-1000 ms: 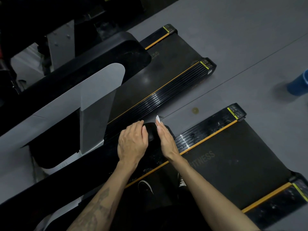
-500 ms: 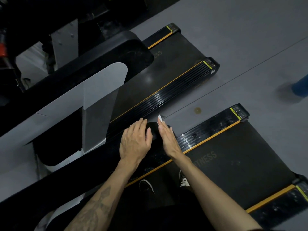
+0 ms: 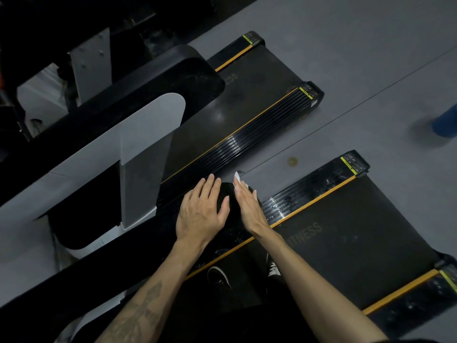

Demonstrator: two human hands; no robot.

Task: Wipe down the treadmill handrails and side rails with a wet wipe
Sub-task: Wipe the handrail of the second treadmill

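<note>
Head view: the rounded black end of the handrail (image 3: pixel 226 194) is flanked by both hands, the left hand (image 3: pixel 201 214) laid flat on it with fingers straight, the right hand (image 3: pixel 249 206) pressed edge-on against its side with straight fingers, and the wet wipe (image 3: pixel 238 178) is seen only as a white corner beyond the right fingertips. Since the wipe is merely pressed, not pinched, it is judged liable to slip to the floor (image 3: pixel 346 58). The neighbouring treadmill's grey upright (image 3: pixel 146 154) and ribbed side rail (image 3: pixel 247 144) stand close on the left, restricting reach there; the near side rail (image 3: pixel 309 191) is unobstructed.
</note>
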